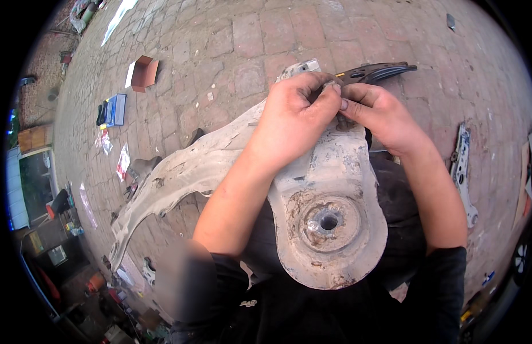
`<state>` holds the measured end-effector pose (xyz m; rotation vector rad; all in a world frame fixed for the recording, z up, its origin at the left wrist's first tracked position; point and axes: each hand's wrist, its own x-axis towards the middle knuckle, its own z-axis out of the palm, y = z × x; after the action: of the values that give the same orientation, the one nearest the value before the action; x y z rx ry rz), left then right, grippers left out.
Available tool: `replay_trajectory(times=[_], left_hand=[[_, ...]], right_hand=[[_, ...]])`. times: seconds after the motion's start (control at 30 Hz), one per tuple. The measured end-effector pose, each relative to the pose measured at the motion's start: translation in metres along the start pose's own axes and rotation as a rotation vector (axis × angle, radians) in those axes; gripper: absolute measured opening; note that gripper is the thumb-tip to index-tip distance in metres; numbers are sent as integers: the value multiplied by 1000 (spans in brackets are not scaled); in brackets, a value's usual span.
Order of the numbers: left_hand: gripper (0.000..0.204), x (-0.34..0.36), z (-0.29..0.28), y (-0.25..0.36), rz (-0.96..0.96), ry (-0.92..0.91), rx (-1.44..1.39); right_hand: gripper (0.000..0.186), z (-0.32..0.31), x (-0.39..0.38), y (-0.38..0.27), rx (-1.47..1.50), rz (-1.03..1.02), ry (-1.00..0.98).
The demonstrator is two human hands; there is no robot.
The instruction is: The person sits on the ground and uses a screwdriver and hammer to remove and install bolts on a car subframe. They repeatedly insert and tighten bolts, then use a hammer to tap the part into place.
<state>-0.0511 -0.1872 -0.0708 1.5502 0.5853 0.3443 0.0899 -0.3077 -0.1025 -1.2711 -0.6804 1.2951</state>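
While you braced the subframe (329, 189), left hand (292, 123) and right hand (380, 112) fingers pinched closed on a small fitting; better kept square, pressure even.

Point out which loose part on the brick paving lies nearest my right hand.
The dark curved metal arm just beyond the right hand; the silvery metal arm lies farther right, and the open cardboard box sits far left.

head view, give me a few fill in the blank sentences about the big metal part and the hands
The left hand and right hand meet at the ______ end of the big metal part.
The round hole in that part lies ______ the two hands in the picture.
An open cardboard box sits on the ______ ground.

Missing words: far; below; brick
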Motion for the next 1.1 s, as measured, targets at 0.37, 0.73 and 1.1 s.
replay_trajectory(times=[0.37,0.73,1.1], left_hand=[[31,-2,0,3,9,107,216],[32,-3,0,1,48,-34,42],[35,-1,3,1,11,54,46]], right_hand=[[26,0,2,2,10,-6,-28],[23,4,-3,-3,85,11,10],[24,-3,0,3,37,-16,50]])
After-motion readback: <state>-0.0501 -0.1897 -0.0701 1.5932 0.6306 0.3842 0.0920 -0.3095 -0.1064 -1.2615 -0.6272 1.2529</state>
